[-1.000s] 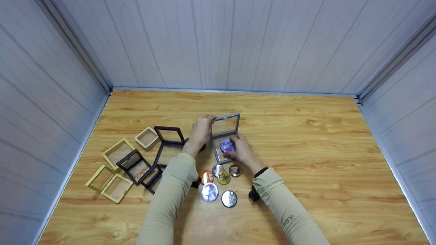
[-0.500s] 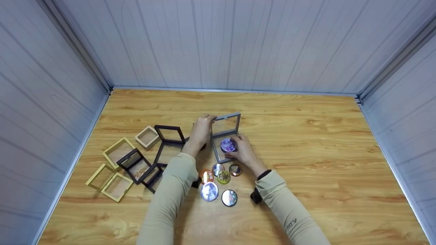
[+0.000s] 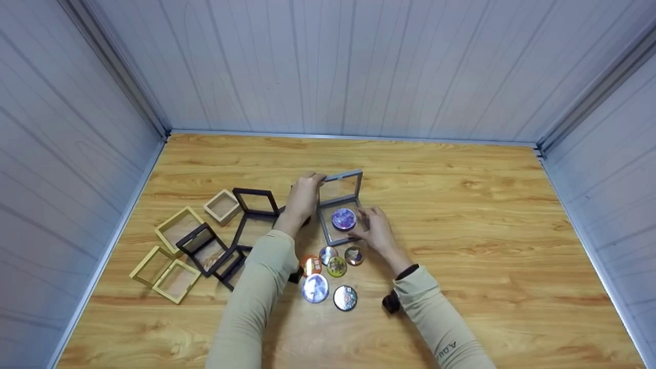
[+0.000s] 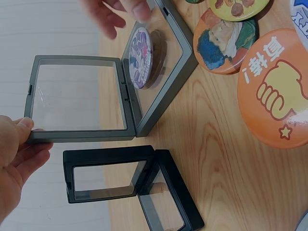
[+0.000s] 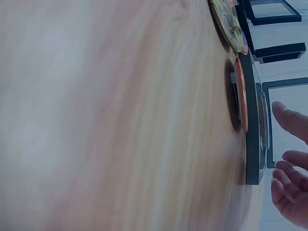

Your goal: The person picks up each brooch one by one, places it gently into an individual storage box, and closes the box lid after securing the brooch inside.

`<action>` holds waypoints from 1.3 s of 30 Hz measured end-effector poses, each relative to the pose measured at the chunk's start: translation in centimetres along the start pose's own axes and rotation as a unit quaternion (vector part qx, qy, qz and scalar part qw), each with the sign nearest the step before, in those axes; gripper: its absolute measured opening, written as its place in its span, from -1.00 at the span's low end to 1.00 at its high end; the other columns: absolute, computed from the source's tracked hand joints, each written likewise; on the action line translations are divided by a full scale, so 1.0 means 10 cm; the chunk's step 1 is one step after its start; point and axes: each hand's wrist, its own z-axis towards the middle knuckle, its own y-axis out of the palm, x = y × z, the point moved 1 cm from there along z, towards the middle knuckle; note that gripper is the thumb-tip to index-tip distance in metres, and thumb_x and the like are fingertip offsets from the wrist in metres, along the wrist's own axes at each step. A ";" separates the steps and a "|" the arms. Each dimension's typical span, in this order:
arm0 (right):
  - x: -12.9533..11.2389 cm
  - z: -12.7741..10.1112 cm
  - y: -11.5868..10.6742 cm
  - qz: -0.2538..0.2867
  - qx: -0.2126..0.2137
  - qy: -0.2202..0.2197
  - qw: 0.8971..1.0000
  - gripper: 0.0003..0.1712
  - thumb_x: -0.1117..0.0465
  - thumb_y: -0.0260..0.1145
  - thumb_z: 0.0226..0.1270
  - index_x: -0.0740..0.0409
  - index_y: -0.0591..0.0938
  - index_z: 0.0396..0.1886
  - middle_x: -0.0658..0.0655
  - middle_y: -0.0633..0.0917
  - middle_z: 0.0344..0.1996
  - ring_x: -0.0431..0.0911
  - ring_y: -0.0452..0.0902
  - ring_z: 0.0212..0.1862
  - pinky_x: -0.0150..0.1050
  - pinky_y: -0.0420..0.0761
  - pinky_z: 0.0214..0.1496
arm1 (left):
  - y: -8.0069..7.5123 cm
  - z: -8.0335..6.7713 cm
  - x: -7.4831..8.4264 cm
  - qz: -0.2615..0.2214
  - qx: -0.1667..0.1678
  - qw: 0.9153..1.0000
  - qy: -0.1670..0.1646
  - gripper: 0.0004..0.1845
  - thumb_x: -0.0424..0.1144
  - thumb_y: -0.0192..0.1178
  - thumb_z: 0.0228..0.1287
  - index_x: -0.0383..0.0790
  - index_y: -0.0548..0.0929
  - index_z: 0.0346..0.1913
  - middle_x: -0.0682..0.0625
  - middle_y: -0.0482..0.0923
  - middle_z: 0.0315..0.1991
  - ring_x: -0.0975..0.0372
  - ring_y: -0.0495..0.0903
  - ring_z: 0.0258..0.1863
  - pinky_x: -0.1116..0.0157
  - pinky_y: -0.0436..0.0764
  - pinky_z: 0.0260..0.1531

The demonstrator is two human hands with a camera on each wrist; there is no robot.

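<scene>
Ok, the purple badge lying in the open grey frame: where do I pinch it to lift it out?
Pinch the purple badge by its rim from above, on the right hand side. It lies flat in the grey frame, and the left hand props the raised lid behind it.

Head camera looks down from above over the whole wooden table [image 3: 461, 215] — both wrist cameras sit low and close, sharing the open grey frame [image 3: 341, 207] [image 4: 144, 91] [image 5: 252, 120].
</scene>
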 end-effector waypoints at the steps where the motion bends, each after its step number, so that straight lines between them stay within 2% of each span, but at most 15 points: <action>1: 0.01 -0.01 -0.01 0.000 0.002 0.007 1.000 -0.29 0.23 0.51 -0.26 0.44 0.49 -0.03 0.29 0.48 -0.28 0.08 0.40 -0.22 -0.09 0.42 -0.10 | 0.00 0.00 0.00 0.002 -0.001 1.000 0.002 -0.76 -0.39 -0.01 0.27 -0.35 0.56 -0.06 -0.18 0.53 -0.17 0.02 0.56 -0.21 0.23 0.54 -0.21; 11: 0.07 -0.12 -0.12 -0.014 0.023 0.044 0.999 -0.29 0.19 0.53 -0.29 0.43 0.51 -0.07 0.24 0.53 -0.32 0.04 0.44 -0.31 -0.15 0.48 -0.26 | 0.00 0.00 0.01 0.000 0.002 1.000 0.010 -0.77 -0.39 -0.03 0.28 -0.36 0.58 -0.10 -0.15 0.55 -0.26 0.08 0.57 -0.26 0.27 0.55 -0.27; 18: 0.11 -0.19 -0.15 -0.015 -0.004 0.077 0.997 -0.31 0.21 0.52 -0.26 0.46 0.50 -0.09 0.21 0.53 -0.39 -0.01 0.43 -0.34 -0.17 0.49 -0.25 | -0.01 -0.03 0.03 0.012 0.005 1.000 0.014 -0.78 -0.42 0.01 0.25 -0.35 0.58 -0.11 -0.15 0.55 -0.27 0.06 0.56 -0.27 0.24 0.55 -0.27; 23: 0.14 -0.20 -0.15 -0.014 -0.026 0.074 0.997 -0.61 0.25 0.51 -0.27 0.33 0.59 -0.39 0.09 0.53 -0.59 -0.12 0.35 -0.52 -0.26 0.39 -0.47 | -0.01 -0.05 0.06 0.020 -0.006 1.000 0.010 -0.79 -0.41 0.01 0.25 -0.35 0.58 -0.11 -0.14 0.55 -0.28 0.06 0.57 -0.27 0.22 0.55 -0.29; 25: 0.15 -0.20 -0.14 -0.011 -0.035 0.070 0.997 -0.69 0.27 0.50 -0.26 0.28 0.60 -0.47 0.06 0.55 -0.62 -0.14 0.34 -0.55 -0.28 0.37 -0.50 | -0.02 -0.07 0.08 0.025 -0.015 1.000 0.005 -0.79 -0.41 0.01 0.25 -0.34 0.58 -0.12 -0.13 0.55 -0.28 0.07 0.57 -0.27 0.22 0.55 -0.29; 33: 0.17 -0.17 -0.12 -0.011 -0.029 0.062 0.998 -0.74 0.32 0.48 -0.23 0.29 0.65 -0.45 0.07 0.59 -0.61 -0.16 0.40 -0.53 -0.26 0.45 -0.43 | -0.07 -0.13 0.16 0.033 -0.061 0.998 -0.007 -0.78 -0.41 0.02 0.24 -0.35 0.55 -0.08 -0.13 0.54 -0.25 0.08 0.55 -0.24 0.26 0.54 -0.26; 39: 0.19 -0.16 -0.11 -0.005 -0.016 0.058 0.998 -0.77 0.33 0.45 -0.18 0.31 0.66 -0.43 0.06 0.60 -0.63 -0.21 0.41 -0.57 -0.30 0.46 -0.47 | -0.08 -0.17 0.20 0.049 -0.066 0.996 0.020 -0.83 -0.46 0.05 0.19 -0.34 0.59 -0.19 -0.11 0.56 -0.32 0.08 0.56 -0.29 0.24 0.54 -0.30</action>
